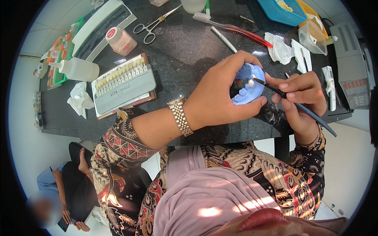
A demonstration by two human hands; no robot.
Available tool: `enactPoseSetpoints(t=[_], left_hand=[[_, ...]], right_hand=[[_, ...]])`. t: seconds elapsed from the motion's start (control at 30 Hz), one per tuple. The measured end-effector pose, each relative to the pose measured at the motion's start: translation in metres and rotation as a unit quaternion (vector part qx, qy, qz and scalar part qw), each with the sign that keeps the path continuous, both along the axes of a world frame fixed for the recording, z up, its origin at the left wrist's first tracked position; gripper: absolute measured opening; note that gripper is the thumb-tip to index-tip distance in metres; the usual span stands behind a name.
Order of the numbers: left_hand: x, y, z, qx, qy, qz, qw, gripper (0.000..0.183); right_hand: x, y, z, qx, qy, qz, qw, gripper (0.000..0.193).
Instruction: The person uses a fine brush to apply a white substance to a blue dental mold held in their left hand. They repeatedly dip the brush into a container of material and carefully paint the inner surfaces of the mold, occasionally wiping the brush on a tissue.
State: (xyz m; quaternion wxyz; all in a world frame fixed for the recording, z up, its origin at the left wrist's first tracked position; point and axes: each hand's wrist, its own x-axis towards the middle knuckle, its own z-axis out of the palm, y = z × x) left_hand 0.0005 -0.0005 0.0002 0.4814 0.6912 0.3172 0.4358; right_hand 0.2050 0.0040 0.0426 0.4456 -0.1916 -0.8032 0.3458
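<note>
We go straight to two o'clock, where the left hand [214, 84] curls around a blue dental cast [258, 89], fingers over the far side, thumb along the near rim. It's a cradle grip, and we'd say it's chosen to steady the arch while leaving the teeth exposed.

Nearer three o'clock we've got the right hand [305, 92], pinching a slim black tool [312, 113] like a pen, fingertips close to the working end, presumably for fine control; its shaft slants away toward four o'clock. And look at that tip, right at a pale tooth [251, 83] in the arch! Whether they touch, we can't tell.

Over at ten o'clock on the table [173, 74] lies a shade guide [126, 92], its row of tabs uppermost, likely so they read at a glance. Beyond it we spot a squeeze bottle [83, 70]; a red-handled toothbrush [240, 29] sits at one o'clock, out of the hands' way, we'd guess. Crumpled tissue [279, 48] waits toward two, past the cast, probably for handy wiping.
</note>
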Motion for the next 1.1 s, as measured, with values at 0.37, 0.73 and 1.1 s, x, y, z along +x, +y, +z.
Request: enactPoseSetpoints(t=[0.37, 0.73, 1.1], left_hand=[[-0.0007, -0.0006, 0.0012, -0.009, 0.006, -0.005, 1.000, 0.050], [-0.0008, -0.0006, 0.0027, 0.010, 0.020, -0.002, 1.000, 0.050], [-0.0006, -0.0001, 0.0026, 0.016, 0.020, 0.004, 1.000, 0.051]], right_hand=[[0.0021, 0.0000, -0.0002, -0.004, 0.003, 0.001, 1.000, 0.017], [0.0020, 0.0007, -0.0019, -0.005, 0.023, 0.014, 1.000, 0.015], [0.0028, -0.0001, -0.0004, -0.012, 0.016, 0.010, 1.000, 0.015]])
